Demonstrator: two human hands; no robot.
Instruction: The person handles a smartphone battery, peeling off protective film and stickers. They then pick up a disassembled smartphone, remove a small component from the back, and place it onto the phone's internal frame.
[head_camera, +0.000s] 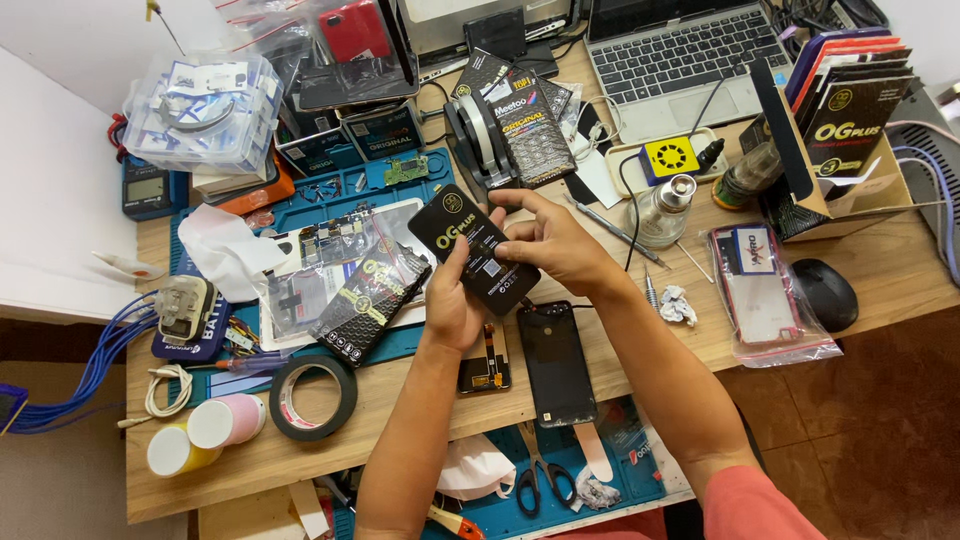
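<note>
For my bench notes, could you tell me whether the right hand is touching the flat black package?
Touching. The head view shows the right hand with fingers on the flat black package, while the left hand grips it from below.

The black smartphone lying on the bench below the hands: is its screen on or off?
Off. The black smartphone lies flat under the left hand and right hand, its face uniformly dark.

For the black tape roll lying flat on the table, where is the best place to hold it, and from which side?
The black tape roll lies flat on the wooden table with its open centre facing up. Probably best to come from above: one finger inside the hole, thumb on the outer wall, at the near-right rim, which is free. The two capped tubes crowd its left side.
</note>
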